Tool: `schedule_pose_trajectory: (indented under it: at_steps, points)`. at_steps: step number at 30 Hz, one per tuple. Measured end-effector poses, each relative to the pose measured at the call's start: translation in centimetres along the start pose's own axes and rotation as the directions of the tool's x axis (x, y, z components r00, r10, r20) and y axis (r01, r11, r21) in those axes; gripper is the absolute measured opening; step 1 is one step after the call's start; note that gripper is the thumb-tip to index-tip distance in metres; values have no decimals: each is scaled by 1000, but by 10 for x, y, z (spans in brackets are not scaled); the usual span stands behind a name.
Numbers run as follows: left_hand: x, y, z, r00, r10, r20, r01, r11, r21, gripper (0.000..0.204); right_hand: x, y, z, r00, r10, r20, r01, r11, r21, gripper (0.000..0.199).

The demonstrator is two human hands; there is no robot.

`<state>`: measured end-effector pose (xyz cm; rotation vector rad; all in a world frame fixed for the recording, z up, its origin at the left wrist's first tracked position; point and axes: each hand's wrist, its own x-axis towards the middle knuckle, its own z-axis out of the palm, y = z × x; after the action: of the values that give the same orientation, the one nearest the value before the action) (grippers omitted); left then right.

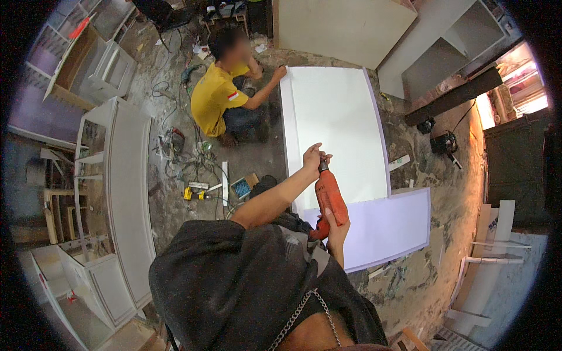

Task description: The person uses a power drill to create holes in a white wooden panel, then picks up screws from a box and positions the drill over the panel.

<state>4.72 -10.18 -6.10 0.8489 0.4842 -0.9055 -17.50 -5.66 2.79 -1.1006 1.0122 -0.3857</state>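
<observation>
R hand (336, 226) wrapped round rear of red-orange power drill (329, 193) w/ dark chuck (323, 167), held over lg white rect panel (339, 111), L hand (314, 157) half-curled at chuck, can't tell if gripping.

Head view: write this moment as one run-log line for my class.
right hand: holding orange drill | left hand: at drill's tip | white panels: beneath drill | co-worker: crouching, one hand at panel corner
</observation>
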Motion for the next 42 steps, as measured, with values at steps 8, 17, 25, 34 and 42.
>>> schedule_pose_trajectory:
  at_steps: [8, 17, 25, 34, 42]
  points:
    - [0, -17, 8, 1000, -10, -8, 10, 1000, -11, 25, -1, 7, -15, 999, -42, -24, 44, 994, 102, 54]
    - [-2, -25, -5, 994, -57, 91, 56, 998, 19, 26, -2, 34, -25, 995, -28, -100, 45, 985, 167, 50]
    - [2, 8, -29, 998, -60, 1, 60, 998, 4, 24, 3, 8, 6, 990, 139, -34, -133, 981, 139, 51]
    - [71, 41, -63, 991, -131, 3, 131, 990, -51, 22, 76, -13, 56, 998, 36, -47, -34, 999, 26, 55]
    - [199, 48, -166, 937, -347, -23, 348, 936, 50, 19, 165, 48, 121, 950, 273, -150, -248, 955, 165, 60]
